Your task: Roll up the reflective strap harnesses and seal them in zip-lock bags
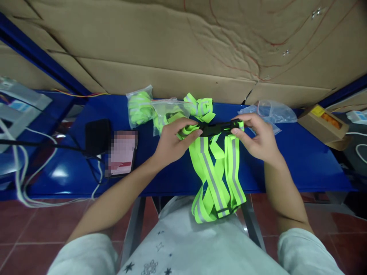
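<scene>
A black plastic buckle (pixel 215 129) is stretched level between my two hands, over the blue table. My left hand (pixel 174 140) pinches its left end together with the neon-yellow webbing there. At the other end, my right hand (pixel 255 136) grips the buckle and its strap between thumb and fingers. From the buckle hangs a neon-yellow reflective strap (pixel 213 173) with grey stripes, its loops dropping past the table's front edge toward my lap. Small black sliders show near the bottom of the loops. Whether the buckle's halves are fully joined, I cannot tell.
Behind my hands lie bagged neon straps (pixel 140 109) and a loose bundle of strap (pixel 202 107). Clear plastic bags (pixel 275 111) and an open cardboard box (pixel 323 126) sit at right. A phone (pixel 122 152), a black box (pixel 98 136) and white cables (pixel 25 168) are at left. Cardboard (pixel 160 72) walls the back.
</scene>
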The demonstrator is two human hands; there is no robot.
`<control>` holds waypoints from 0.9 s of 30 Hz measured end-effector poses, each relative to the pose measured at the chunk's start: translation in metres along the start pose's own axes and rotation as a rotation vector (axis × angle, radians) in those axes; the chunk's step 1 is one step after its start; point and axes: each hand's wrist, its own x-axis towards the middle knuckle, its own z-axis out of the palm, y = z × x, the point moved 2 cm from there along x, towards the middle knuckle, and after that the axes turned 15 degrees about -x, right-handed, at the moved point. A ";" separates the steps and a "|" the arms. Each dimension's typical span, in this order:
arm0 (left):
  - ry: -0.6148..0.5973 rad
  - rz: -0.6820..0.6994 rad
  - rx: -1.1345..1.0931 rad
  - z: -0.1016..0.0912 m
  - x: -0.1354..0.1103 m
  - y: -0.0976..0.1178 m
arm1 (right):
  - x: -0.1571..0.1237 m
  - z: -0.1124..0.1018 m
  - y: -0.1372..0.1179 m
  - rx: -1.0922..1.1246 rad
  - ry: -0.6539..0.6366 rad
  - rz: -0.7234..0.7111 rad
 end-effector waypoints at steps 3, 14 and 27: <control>0.045 -0.029 -0.024 -0.013 0.008 -0.005 | 0.002 -0.005 0.008 0.182 0.082 0.112; 0.153 -0.003 -0.246 -0.040 0.021 -0.017 | 0.009 0.005 0.063 0.798 0.079 0.571; -0.001 -0.022 0.751 -0.047 0.014 -0.005 | -0.006 0.040 0.075 0.484 0.204 0.601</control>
